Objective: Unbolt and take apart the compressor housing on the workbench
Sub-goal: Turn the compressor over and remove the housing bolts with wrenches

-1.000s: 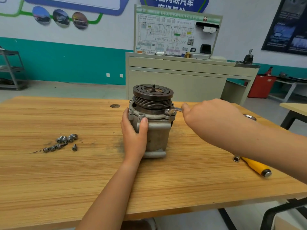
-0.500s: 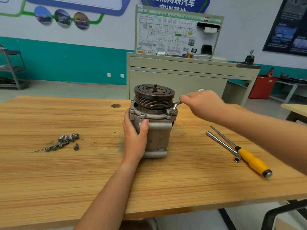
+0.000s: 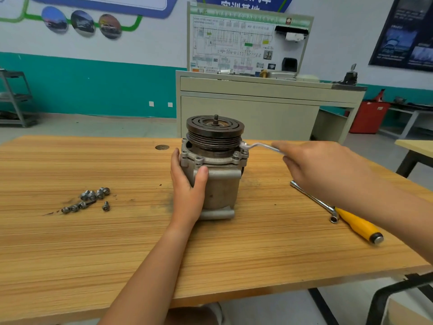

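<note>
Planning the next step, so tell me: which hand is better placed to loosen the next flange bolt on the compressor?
Right. The right hand holds the wrench, whose head sits on the right side of the flange of the compressor. The left hand grips its body, steadying it.

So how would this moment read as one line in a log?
step: unbolting | left hand: grips compressor, upright | right hand: holds wrench on flange bolt | loose bolts: on workbench
</note>
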Demonstrator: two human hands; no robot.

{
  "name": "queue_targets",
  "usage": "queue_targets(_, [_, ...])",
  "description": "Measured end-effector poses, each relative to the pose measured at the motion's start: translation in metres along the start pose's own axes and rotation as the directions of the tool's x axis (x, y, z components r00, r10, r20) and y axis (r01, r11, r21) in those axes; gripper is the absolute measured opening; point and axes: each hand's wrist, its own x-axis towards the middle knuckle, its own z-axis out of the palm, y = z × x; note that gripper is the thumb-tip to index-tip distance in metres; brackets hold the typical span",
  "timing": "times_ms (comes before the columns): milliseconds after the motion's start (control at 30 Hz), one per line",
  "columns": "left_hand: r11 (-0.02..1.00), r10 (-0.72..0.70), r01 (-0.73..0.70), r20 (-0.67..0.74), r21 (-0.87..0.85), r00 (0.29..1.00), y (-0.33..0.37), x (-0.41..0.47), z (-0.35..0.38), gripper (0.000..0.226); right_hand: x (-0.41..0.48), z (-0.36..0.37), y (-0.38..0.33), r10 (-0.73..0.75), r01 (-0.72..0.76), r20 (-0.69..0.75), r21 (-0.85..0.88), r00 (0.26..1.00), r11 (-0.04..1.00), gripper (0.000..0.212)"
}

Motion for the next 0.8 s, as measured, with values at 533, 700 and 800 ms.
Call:
queue_targets(533, [1.0,0.006,-0.007,-0.029,-0.02,1.0,-0.003,-0.001,-0.001,0.083,0.019,-0.028,-0.036,-0.061,0.186,0.3,-0.409,0.952,0.893,0.023])
queue_targets(700, [1.0,0.003,-0.004,-0.031,-0.021,1.0,-0.004,-0.001,-0.001,0.084,0.054,0.001,0.004,-0.136,0.236,0.241,-0.455,0.961,0.859,0.016])
queue_targets(800, [1.0,0.011,-0.011,-0.031,0.002,0.999,-0.006,0.0,-0.002,0.085,0.077,0.035,0.0,-0.203,0.252,0.177,-0.328,0.963,0.911,0.018])
